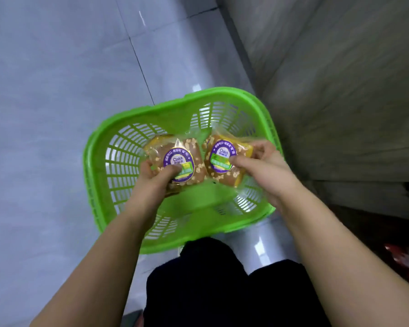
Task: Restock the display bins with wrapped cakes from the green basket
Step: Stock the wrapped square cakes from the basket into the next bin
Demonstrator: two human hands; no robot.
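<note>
Over the green basket mid-frame, I've got a wrapped cake in each hand: left hand closed around the left cake, right hand pinching the right cake, thumbs on the purple labels, probably so the slippery wrap doesn't slide. Both cakes sit side by side just past my fingers, above the basket on the grey floor; no display bins in view yet.

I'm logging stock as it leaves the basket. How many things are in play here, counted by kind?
Wrapped cakes: 2, one in the left hand (left cake) and one in the right hand (right cake)
Green basket: 1, no other cakes visible inside
Total: 3
</note>
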